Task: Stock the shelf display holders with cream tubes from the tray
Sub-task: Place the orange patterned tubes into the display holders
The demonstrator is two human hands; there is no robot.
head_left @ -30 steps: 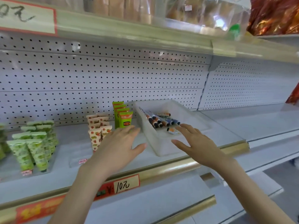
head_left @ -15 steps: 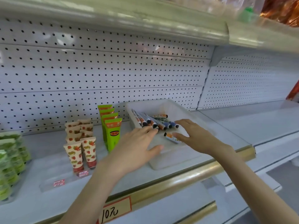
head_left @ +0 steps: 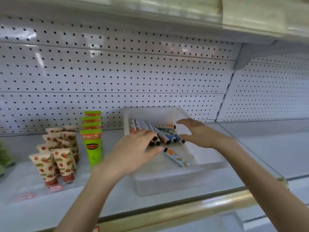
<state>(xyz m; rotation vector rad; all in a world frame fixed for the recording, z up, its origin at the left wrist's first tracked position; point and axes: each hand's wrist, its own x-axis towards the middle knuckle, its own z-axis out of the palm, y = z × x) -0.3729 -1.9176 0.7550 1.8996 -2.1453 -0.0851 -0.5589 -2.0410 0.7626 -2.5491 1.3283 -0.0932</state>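
A translucent white tray [head_left: 175,180] sits on the shelf and holds several patterned cream tubes [head_left: 164,133] with black caps, lying side by side. One tube [head_left: 177,157] lies apart nearer the tray's front. My left hand [head_left: 133,153] reaches over the tray's left edge with straight fingers, its fingertips by the tubes' caps. My right hand [head_left: 199,133] hovers spread over the right end of the tube pile. Neither hand holds a tube. Left of the tray, green tubes [head_left: 92,144] and strawberry-print tubes [head_left: 51,158] stand cap-down in clear display holders [head_left: 25,195].
A white pegboard wall [head_left: 117,72] backs the shelf. A gold rail [head_left: 192,210] runs along the shelf's front edge. An upper shelf [head_left: 167,9] overhangs closely. More green tubes [head_left: 4,158] show at the far left edge. Bare shelf surface [head_left: 267,148] lies right of the tray.
Both hands have moved forward into the tray, onto the tube pile. The view has shifted right and closer, so the holders slid toward the left.
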